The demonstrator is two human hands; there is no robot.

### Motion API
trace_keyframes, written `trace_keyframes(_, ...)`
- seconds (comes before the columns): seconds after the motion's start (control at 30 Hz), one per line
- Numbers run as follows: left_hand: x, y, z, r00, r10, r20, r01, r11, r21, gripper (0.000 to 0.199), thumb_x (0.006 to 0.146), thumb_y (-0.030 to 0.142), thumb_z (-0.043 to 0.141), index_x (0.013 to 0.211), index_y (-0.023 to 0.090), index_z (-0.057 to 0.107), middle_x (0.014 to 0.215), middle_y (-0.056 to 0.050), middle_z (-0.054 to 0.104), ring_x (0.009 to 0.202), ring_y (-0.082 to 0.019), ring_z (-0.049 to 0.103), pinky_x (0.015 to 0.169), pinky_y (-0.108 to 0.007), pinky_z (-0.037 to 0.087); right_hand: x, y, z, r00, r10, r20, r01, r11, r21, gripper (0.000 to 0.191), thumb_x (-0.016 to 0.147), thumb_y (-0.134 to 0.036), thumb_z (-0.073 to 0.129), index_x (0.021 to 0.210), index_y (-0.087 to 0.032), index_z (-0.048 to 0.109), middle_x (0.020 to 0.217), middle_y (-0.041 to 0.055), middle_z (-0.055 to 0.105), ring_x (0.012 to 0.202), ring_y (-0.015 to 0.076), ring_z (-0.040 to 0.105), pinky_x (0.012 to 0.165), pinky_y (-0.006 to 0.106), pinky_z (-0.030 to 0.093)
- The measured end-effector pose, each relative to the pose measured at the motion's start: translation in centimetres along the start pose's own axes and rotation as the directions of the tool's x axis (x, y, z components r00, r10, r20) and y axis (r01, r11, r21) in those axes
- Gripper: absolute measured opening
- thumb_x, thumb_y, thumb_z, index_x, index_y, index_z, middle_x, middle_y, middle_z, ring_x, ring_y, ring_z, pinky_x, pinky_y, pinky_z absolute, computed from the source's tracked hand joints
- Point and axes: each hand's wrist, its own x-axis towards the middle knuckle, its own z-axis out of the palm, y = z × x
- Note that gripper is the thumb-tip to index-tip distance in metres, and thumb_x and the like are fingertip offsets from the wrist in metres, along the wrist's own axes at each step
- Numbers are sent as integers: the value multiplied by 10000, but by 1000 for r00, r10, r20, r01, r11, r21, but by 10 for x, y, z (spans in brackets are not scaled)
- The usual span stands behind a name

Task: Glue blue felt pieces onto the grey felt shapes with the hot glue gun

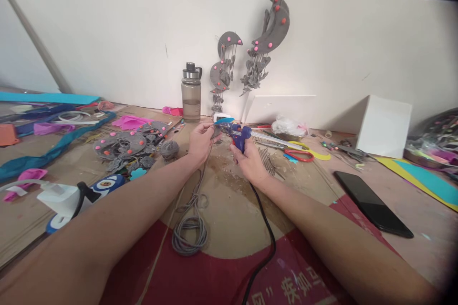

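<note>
My right hand [246, 158] is wrapped round the handle of a blue glue gun [239, 136], whose nozzle points left. A clear glue stick [274, 139] sticks out of its back. My left hand [201, 142] pinches a small grey felt piece [216, 131] at the nozzle, partly hidden by the fingers. Grey yarn [189, 234] trails down from near my left hand to a loose coil on the cardboard. Beside my left wrist sits a ball of grey yarn [169, 150].
A water bottle [191, 97] stands behind my left hand. Grey moon hangings [274, 33] hang on the white wall. Decorated felt pieces [123, 145] and a power strip [64, 200] lie left; red-handled scissors [298, 154] and a phone [372, 204] lie right. A black cord [271, 233] runs toward me.
</note>
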Motion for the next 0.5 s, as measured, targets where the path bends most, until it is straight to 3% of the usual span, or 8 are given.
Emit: trace_keyframes(0.5,0,2,-1,1000,19,-20,-19,1000,-17,129,701,229,689,778,152,621,797,-36,683,738,-154,667,726,-361,588,0,5,-2,999,9,-53,-8,1000,5,370,855,-334,525,1197,-199,481,842,32,592,700,170,539,639,312,464)
